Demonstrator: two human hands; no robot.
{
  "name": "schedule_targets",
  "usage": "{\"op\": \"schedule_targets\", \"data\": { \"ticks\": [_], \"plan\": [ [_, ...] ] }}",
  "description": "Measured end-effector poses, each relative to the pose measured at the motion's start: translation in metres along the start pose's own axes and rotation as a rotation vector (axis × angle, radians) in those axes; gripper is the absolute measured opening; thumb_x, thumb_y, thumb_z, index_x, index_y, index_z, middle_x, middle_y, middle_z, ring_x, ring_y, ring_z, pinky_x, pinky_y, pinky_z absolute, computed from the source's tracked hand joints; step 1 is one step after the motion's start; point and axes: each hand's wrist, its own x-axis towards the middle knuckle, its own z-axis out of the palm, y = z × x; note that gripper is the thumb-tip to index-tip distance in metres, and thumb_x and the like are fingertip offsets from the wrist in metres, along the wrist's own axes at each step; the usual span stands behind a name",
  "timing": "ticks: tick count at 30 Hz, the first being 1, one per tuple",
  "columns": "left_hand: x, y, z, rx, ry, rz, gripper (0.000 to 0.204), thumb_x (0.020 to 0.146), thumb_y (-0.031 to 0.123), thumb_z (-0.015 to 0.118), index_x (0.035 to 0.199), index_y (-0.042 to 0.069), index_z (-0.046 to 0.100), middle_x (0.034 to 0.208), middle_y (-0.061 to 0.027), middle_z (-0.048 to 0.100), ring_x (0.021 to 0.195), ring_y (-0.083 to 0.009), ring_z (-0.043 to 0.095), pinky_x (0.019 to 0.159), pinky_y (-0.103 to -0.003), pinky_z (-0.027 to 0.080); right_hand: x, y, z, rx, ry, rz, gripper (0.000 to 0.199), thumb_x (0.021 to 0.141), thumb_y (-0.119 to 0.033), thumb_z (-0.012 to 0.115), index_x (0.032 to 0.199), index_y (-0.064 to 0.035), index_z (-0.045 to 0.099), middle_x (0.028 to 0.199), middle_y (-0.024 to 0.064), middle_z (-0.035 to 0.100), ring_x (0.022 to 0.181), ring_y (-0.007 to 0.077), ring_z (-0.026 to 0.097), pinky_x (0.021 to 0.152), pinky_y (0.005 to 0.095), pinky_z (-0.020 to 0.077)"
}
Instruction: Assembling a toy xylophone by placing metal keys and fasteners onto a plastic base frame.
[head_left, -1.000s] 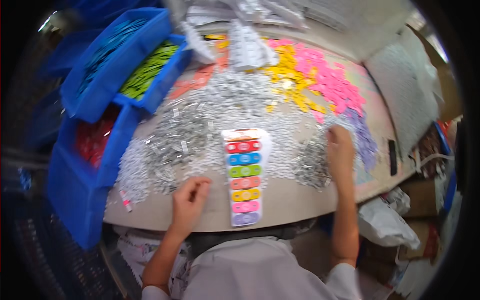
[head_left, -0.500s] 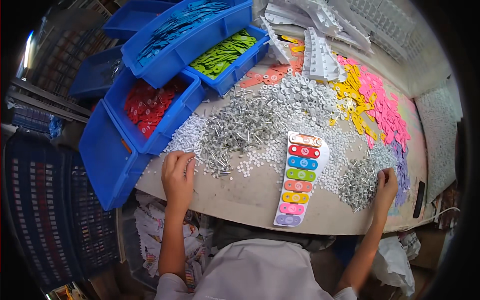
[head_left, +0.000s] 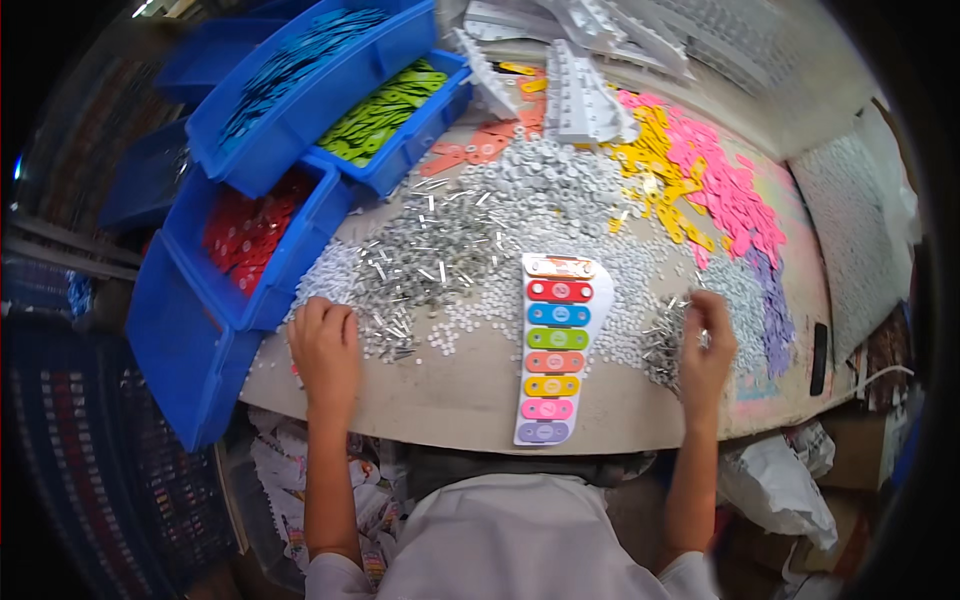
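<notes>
My left hand (head_left: 325, 350) rests at the table's near left edge, fingers bent together beside a heap of small white plastic pieces (head_left: 328, 272). What its fingertips hold, if anything, is hidden. Over a small pile of silver pins (head_left: 662, 345) is my right hand (head_left: 708, 350), its thumb and fingers curled inward; I cannot make out a piece in them. Between the hands lies a white tray (head_left: 597, 318) bearing a column of coloured, numbered strips, from orange-white and red at the far end to purple (head_left: 543, 432) nearest me. White caps show on the red strip's ends.
Blue bins (head_left: 335, 205) at left hold red, blue and green strips. A large heap of silver pins (head_left: 430, 240) and white caps (head_left: 560, 180) spread across the middle. Yellow (head_left: 660, 190), pink (head_left: 730, 190) and purple strips (head_left: 775, 310) lie at right. White moulded trays (head_left: 580, 95) stand behind.
The view has turned, so the table contents sit further left in it. My right hand has moved from the right side of the small pin pile to over it. My left hand stays near the white pieces.
</notes>
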Motion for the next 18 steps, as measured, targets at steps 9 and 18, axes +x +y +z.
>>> {"op": "schedule_targets", "data": {
  "ticks": [9,18],
  "plan": [
    [0.002,-0.004,-0.003,0.053,-0.064,0.009,0.007,0.087,0.01,0.076,0.089,0.006,0.07,0.097,-0.0082,0.062,0.103,-0.0305,0.06,0.092,-0.043,0.043,0.009,-0.045,0.068,0.134,-0.189,-0.161,0.01,0.094,0.001,0.072,0.104,0.0005,0.069,0.101,0.0117,0.075,0.096,0.0238,0.074,0.087,0.0353,0.0568],
    [0.008,0.003,-0.012,-0.005,-0.028,-0.084,0.01,0.09,0.008,0.073,0.093,0.004,0.064,0.089,-0.0101,0.063,0.091,-0.0292,0.063,0.086,-0.044,0.047,0.005,-0.045,0.066,0.068,-0.23,-0.276,0.016,0.086,0.004,0.076,0.096,-0.0013,0.064,0.1,0.0113,0.07,0.1,0.0301,0.063,0.088,0.0407,0.0516]
  ]
}}
